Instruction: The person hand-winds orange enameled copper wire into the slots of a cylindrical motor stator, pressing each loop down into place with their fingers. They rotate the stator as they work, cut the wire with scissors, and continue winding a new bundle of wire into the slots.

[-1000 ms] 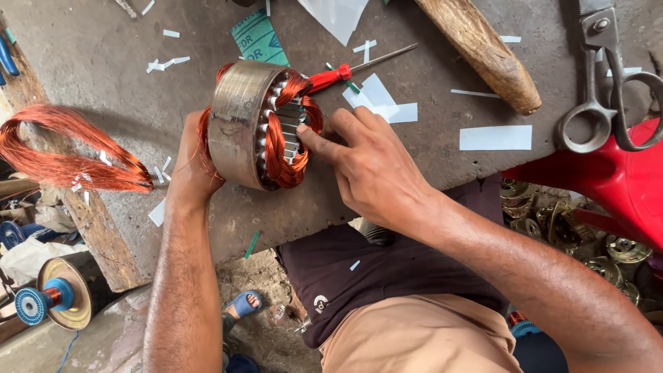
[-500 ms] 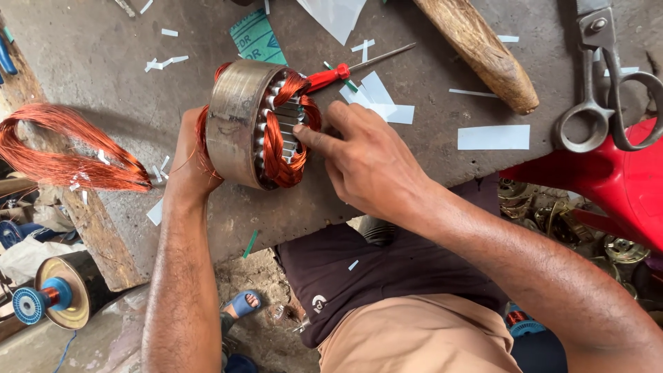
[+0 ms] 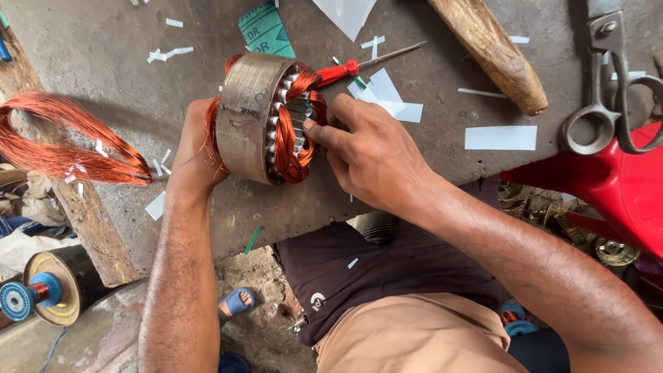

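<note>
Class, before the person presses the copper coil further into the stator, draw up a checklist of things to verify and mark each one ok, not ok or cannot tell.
1. Stator steadied: ok, left hand braces its far side on the bench.
2. Right hand on the work: ok, fingertips press at the coil.
3. Coil seated in its slots: cannot tell, the loops still bulge out of the open face.
4. Screwdriver in reach: ok, it lies just behind the stator.
5. Scissors clear of the hands: ok, far right.
6. Spare wire untangled: cannot tell.

One head-worn view looks steeply down, close, probably over the workbench (image 3: pixel 103 55).
</note>
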